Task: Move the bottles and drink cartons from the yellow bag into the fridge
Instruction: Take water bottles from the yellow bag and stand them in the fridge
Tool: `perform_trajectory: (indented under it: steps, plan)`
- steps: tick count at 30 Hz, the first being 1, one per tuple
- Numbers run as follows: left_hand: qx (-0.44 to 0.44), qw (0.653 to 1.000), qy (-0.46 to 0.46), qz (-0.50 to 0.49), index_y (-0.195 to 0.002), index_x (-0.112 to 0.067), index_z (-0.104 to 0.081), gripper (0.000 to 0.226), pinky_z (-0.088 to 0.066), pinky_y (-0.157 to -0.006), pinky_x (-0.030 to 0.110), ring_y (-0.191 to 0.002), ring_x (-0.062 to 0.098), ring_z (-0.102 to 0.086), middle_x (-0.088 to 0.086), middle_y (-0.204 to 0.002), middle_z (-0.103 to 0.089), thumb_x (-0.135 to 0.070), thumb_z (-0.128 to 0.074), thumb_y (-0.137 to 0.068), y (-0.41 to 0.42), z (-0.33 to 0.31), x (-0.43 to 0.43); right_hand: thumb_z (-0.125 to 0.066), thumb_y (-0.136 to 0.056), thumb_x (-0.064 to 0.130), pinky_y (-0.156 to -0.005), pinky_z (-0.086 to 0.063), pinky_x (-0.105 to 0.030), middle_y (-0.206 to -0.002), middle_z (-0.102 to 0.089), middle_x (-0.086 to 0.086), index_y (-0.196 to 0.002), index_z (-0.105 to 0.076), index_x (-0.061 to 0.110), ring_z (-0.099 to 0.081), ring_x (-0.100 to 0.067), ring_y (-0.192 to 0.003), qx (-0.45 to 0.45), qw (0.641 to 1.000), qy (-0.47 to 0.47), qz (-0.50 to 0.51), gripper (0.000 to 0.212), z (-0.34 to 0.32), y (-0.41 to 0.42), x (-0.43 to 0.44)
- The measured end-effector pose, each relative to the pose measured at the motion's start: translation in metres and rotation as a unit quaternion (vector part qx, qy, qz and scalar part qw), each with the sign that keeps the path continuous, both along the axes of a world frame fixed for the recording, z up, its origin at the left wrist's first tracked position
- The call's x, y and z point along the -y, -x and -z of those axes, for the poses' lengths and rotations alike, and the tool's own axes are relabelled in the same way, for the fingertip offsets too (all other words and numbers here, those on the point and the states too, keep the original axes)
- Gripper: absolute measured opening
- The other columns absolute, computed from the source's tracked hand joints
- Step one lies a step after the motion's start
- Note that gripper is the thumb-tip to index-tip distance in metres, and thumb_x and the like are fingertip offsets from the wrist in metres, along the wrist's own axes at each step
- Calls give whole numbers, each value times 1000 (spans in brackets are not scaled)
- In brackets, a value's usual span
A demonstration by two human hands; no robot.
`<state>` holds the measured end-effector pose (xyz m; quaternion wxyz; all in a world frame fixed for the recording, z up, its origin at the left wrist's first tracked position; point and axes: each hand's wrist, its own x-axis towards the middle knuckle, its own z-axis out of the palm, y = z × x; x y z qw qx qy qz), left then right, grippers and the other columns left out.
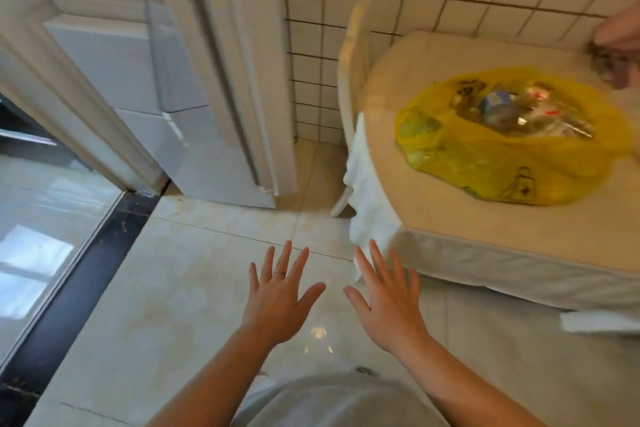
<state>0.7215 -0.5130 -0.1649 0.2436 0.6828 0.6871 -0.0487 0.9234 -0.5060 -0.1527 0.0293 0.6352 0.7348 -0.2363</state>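
Nothing lifted from the bag yet.
Left hand (278,298) and right hand (388,302) are held spread, empty; yellow bag (485,163) must be reached next.

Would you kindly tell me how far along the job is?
Nothing looks done: the yellow bag holds drinks on the table. Nothing is in hand: the left hand and right hand are open and empty above the floor. Every drink is left to move.

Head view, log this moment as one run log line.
phase: no item in hand | left hand: open, empty, above floor | right hand: open, empty | yellow bag: lying on table, drinks inside
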Motion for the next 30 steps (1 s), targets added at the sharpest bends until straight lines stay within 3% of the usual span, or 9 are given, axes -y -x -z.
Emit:
perform_trajectory:
  steps: [5, 11, 16, 22, 26, 30]
  plan:
    - [12, 999, -11, 52, -154, -42, 10, 78, 10, -119, 52, -148, 22, 26, -7, -163, 20, -78, -7, -87, -85, -5, -17, 3, -81, 73, -118, 7, -52, -158, 27, 17, -153, 10, 43, 24, -18, -148, -3, 997, -26, 72, 78, 0, -89, 5]
    - [27, 992, -41, 119, -153, -44, 14, 86, 14, -118, 52, -146, 24, 30, -7, -161, 25, -83, 10, -76, -163, -10, -55, 1, -82, 73, -118, 6, -53, -156, 28, 20, -152, 10, 45, 21, -18, -149, -3, 987, -46, 153, 76, -5, -165, -4]
    - [54, 985, -77, 144, -154, -44, 9, 75, 14, -117, 48, -148, 21, 26, -10, -161, 23, -76, -7, -88, -214, -22, -104, 1, -82, 74, -118, 7, -51, -157, 27, 21, -151, 10, 48, 22, -15, -149, -15, 976, -78, 201, 74, -15, -212, -35]
    - [172, 962, -150, 151, -155, -42, -9, 73, 6, -121, 42, -151, 15, 15, -11, -164, 6, -74, -11, -90, -267, -31, -179, -6, -82, 74, -118, 3, -51, -161, 16, 19, -154, -6, 44, 15, -15, -150, -26, 966, -121, 229, 77, -34, -265, -100]
    - [229, 941, -202, 143, -152, -33, -31, 70, -15, -122, 48, -152, 19, -4, -5, -164, -16, -70, -23, -93, -299, -39, -229, -1, -79, 77, -119, 4, -48, -158, 20, 23, -152, 1, 48, 18, -11, -150, -15, 964, -131, 233, 78, -47, -295, -148]
    - [239, 934, -219, 148, -150, -28, -36, 71, -22, -120, 45, -150, 20, -15, -2, -160, -28, -70, -26, -93, -324, -44, -281, -6, -82, 74, -119, 5, -44, -153, 21, 32, -151, 1, 51, 17, -8, -149, -35, 959, -148, 237, 73, -58, -322, -199]
